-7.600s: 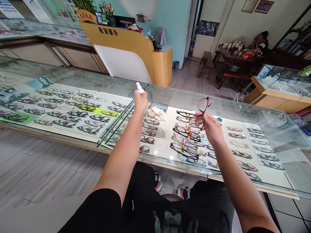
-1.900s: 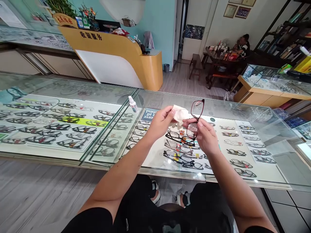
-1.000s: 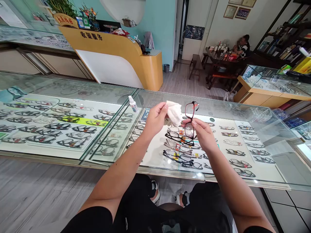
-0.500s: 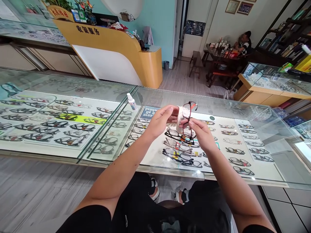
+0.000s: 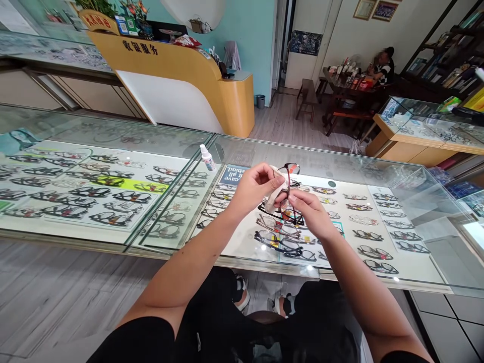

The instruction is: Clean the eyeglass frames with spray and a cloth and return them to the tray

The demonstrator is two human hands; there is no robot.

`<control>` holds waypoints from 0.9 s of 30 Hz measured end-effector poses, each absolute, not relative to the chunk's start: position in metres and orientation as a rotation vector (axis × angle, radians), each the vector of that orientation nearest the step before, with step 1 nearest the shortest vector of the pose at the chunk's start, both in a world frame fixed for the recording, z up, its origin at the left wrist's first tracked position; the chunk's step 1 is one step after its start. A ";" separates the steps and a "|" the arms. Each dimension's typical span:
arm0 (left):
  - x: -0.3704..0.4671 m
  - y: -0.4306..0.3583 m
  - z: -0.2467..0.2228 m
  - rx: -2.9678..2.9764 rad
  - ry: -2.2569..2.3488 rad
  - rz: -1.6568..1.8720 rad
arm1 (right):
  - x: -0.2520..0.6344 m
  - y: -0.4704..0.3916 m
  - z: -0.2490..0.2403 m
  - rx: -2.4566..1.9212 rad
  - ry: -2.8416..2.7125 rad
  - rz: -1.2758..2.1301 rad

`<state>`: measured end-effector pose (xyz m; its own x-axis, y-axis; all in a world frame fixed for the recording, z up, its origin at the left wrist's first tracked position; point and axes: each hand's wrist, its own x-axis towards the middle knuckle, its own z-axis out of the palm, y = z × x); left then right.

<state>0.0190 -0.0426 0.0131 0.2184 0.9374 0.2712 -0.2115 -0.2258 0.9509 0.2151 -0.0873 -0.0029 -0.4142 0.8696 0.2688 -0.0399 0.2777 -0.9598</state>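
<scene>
Above the glass display case, my right hand (image 5: pixel 310 210) pinches a pair of eyeglasses (image 5: pixel 289 177) with a dark and red frame, held on edge. My left hand (image 5: pixel 254 189) is closed on a pale cleaning cloth (image 5: pixel 271 202), its thumb and fingers pressed against the glasses. Part of the cloth hangs below the left fingers. The lens under the cloth is partly hidden. Beneath my hands, several eyeglasses (image 5: pixel 278 242) lie on the glass top or just under it; I cannot tell which for each.
A white spray bottle (image 5: pixel 207 159) stands on the case (image 5: pixel 328 275), left of my hands. Rows of glasses fill the case on both sides. Beyond it are a wooden cashier counter (image 5: pixel 236 103), a bench (image 5: pixel 307 95) and a person (image 5: pixel 383 68) seated at a table.
My left hand's fingers have closed in with the cloth onto the glasses. The glasses have turned more edge-on and shifted slightly left. The view has moved slightly.
</scene>
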 end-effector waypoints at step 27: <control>0.016 -0.052 0.017 1.096 0.487 0.827 | 0.214 -0.085 -0.011 -0.690 -1.521 1.538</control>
<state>0.0162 -0.0520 0.0175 0.6155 0.7868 0.0464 -0.3410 0.2127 0.9157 0.2144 -0.0851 -0.0109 -0.4922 0.8529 0.1742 -0.1836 0.0939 -0.9785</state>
